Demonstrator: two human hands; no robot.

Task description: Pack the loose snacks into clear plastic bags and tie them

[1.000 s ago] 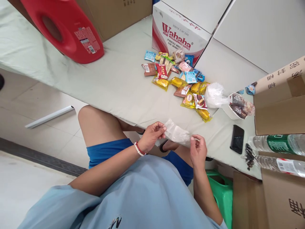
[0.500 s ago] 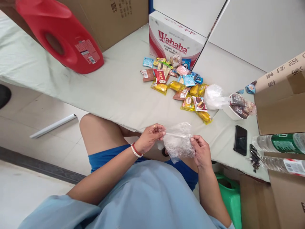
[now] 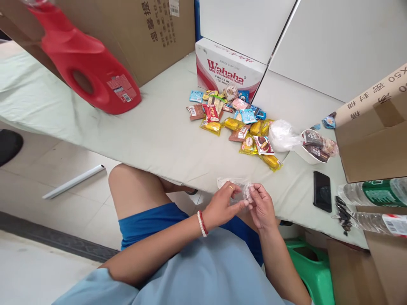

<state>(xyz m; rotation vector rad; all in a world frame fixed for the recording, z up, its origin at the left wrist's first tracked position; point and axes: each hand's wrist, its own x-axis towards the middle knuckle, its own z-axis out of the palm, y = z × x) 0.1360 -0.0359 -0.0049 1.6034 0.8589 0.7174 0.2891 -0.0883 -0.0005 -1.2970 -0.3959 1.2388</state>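
Observation:
In the head view, a clear plastic bag (image 3: 246, 191) is bunched up in front of my body, just over the bench's near edge. My right hand (image 3: 263, 207) pinches the gathered part between thumb and fingers. My left hand (image 3: 221, 206), with a red and white bracelet, curls over the bag from the left, its thumb meeting the bunch; the fingers partly hide the plastic. Beyond both hands lie several wrapped snacks (image 3: 232, 123) in yellow, brown, red and blue packets. A knotted white plastic bag (image 3: 282, 135) lies at their right end.
A white container (image 3: 307, 154) holds dark packets. Nearby are a black phone (image 3: 322, 191), plastic bottles (image 3: 381, 192) and keys (image 3: 343, 214). A red jug (image 3: 95, 72) stands left, a Wahaba carton (image 3: 229, 70) behind, a cardboard box (image 3: 375, 144) right, a green stool (image 3: 313, 264) below.
The plastic bag, stretched between my hands before, is now crumpled into a bunch. My left hand has moved right, close to my right hand. The view has shifted slightly.

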